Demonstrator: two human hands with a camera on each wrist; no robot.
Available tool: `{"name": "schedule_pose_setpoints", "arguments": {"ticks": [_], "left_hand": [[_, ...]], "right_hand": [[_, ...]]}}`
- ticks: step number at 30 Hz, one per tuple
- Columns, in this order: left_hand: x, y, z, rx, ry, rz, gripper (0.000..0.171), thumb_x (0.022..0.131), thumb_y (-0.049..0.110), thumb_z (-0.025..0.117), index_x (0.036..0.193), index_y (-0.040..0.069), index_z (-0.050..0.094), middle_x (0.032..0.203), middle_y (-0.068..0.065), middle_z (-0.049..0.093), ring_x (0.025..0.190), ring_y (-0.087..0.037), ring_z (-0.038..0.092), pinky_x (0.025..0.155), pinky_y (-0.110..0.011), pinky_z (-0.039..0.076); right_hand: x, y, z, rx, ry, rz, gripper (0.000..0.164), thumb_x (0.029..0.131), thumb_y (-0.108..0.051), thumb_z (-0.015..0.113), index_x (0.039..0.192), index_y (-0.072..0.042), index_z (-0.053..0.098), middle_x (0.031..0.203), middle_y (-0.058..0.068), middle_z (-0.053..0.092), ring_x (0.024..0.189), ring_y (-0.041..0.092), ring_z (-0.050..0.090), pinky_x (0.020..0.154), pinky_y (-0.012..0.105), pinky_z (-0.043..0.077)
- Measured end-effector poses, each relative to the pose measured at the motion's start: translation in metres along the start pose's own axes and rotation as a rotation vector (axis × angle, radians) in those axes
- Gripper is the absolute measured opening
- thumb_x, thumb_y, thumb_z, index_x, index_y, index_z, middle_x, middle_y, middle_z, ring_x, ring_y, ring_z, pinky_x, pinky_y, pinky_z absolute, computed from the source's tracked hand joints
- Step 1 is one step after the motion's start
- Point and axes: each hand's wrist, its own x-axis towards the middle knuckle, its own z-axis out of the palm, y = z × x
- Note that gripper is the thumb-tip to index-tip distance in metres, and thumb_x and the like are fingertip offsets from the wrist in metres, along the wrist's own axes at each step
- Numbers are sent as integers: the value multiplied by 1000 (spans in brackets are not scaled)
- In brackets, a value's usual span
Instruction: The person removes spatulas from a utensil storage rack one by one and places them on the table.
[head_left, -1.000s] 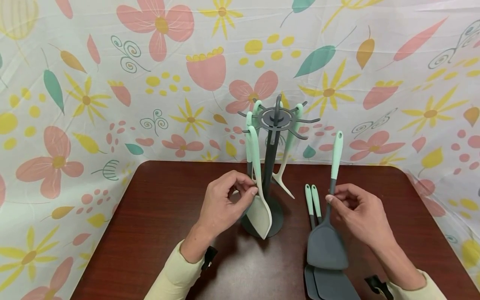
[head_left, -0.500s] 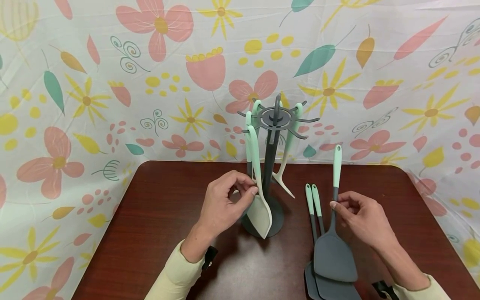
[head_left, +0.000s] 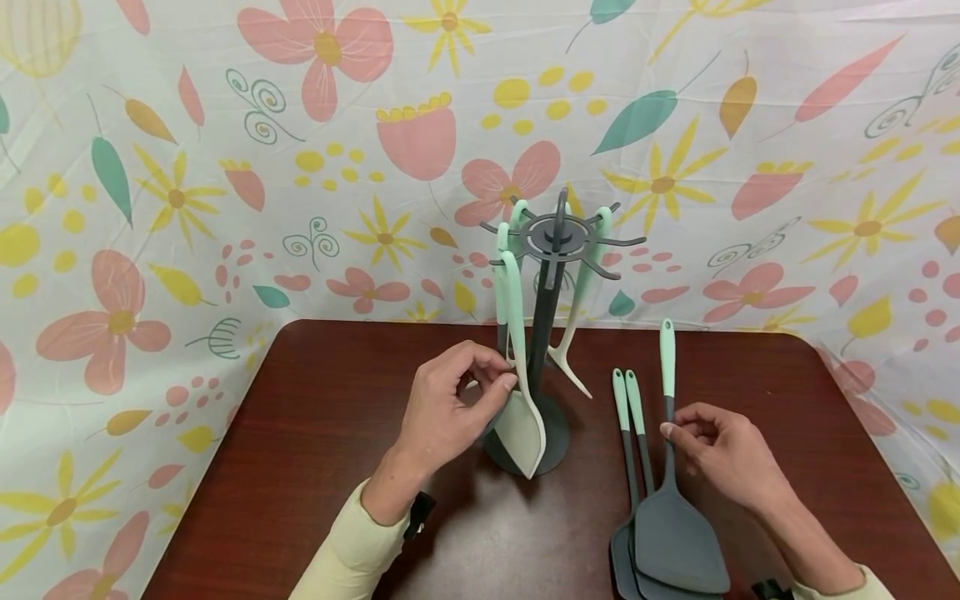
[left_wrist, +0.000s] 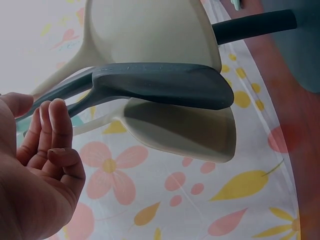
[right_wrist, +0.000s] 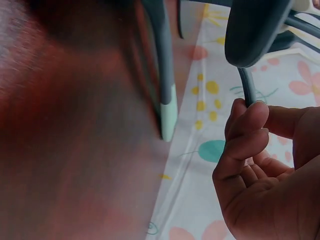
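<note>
My right hand (head_left: pixel 727 450) pinches the neck of a dark grey spatula (head_left: pixel 675 542) with a mint handle, thumb and fingers around it. The blade overlaps other grey spatula blades below it. On the left, my left hand (head_left: pixel 457 400) pinches the neck of a cream turner (head_left: pixel 522 433) hanging by its mint handle from a dark utensil stand (head_left: pixel 543 325). In the left wrist view, a cream blade (left_wrist: pixel 145 35), a grey utensil (left_wrist: pixel 160 82) and another cream blade (left_wrist: pixel 190 135) hang close together beside the fingers.
Two more grey spatulas with mint handles (head_left: pixel 622 400) lie side by side on the brown table (head_left: pixel 337 417), left of the held one. Bare hooks (head_left: pixel 622 242) stick out on the stand's right. A floral cloth (head_left: pixel 300 167) hangs behind the table.
My right hand has lowered the grey spatula toward me, over the other spatulas, its handle tip dropping in view. My left hand stays on the cream turner.
</note>
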Motion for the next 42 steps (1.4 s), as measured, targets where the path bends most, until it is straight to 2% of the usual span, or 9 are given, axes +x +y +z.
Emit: {"name": "schedule_pose_setpoints", "arguments": {"ticks": [10,24,31,37,42], "left_hand": [[-1,0,-1,6,0,-17,9,97,14,78,104,16,72,91,7,68,75,-5,62,59,-26,49],[-2,-1,0,9,1,-9,8,98,15,77,103,16,71,91,7,67,74,-5,62,59,-25,49],[-4,-1,1,3,-2,-24,8,98,15,77,104,16,71,91,7,67,75,-5,62,56,-35,52],[-4,-2,1,9,-2,-25,8,98,16,77,104,16,71,90,8,67,74,-5,62,59,-26,49],[-4,-2,1,11,-4,-25,7,99,16,76,104,16,71,90,8,67,74,-5,62,60,-25,49]], "right_hand": [[-3,13,6,5,-49,48,33,105,-37,68,115,-5,69,66,7,62,59,24,62,54,32,45],[-5,25,13,29,-108,81,30,105,-34,69,111,-4,70,66,6,61,55,23,58,47,32,37],[-5,29,17,25,-134,95,31,105,-34,69,109,-4,71,65,6,60,56,23,59,55,32,43],[-4,32,19,24,-150,118,29,105,-33,69,109,-3,71,64,6,61,57,24,60,58,33,45],[-4,36,21,10,-160,109,30,105,-33,68,108,-3,71,63,5,61,57,23,60,60,31,45]]}}
